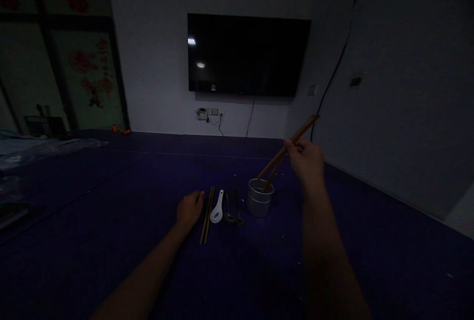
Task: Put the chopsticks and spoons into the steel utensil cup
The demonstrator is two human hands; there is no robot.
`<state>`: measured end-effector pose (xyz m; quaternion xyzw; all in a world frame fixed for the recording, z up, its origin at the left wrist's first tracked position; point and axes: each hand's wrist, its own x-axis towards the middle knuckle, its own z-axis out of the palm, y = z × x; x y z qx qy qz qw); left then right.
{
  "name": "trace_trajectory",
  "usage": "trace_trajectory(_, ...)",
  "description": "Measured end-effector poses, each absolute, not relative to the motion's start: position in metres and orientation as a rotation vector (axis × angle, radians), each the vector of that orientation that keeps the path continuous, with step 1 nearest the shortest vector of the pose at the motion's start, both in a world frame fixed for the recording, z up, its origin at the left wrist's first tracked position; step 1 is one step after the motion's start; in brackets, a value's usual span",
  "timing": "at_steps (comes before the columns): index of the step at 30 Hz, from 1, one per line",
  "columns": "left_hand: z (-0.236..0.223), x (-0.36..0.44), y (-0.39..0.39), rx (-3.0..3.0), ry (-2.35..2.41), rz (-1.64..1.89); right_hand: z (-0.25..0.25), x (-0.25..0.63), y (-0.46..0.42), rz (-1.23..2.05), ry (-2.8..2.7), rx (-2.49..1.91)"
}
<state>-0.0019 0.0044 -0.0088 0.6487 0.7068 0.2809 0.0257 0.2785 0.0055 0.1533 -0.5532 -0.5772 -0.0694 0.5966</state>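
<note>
In the head view my right hand is closed around a pair of wooden chopsticks, tilted up to the right. Their lower ends spread apart at the mouth of a grey metal cup; one tip reaches inside the rim. My left hand rests on the purple surface with its fingers curled in and nothing visible in them. Just right of it lie two more chopsticks, side by side. Beyond them, in a row, are a white soup spoon with a blue mark and two dark metal spoons.
The purple surface stretches to the wall, with small pale specks on it. Clear plastic wrapping lies at the left, above a dark flat object. A television and sockets are on the back wall. The room is dim.
</note>
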Motion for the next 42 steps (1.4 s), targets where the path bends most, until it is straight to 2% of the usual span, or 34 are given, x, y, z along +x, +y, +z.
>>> trace_trajectory(12, -0.017, -0.007, 0.009, 2.026, 2.1, 0.893, 0.132, 0.305, 0.027, 0.308, -1.474, -1.356)
trace_trajectory(26, -0.017, -0.006, 0.008, 2.087, 2.068, 0.891, 0.125, 0.304, 0.033, 0.341, -1.522, -1.537)
trace_trajectory(42, -0.017, -0.003, 0.01, 2.073, 2.061, 0.882, 0.121, 0.3, 0.039, 0.564, -1.559, -1.719)
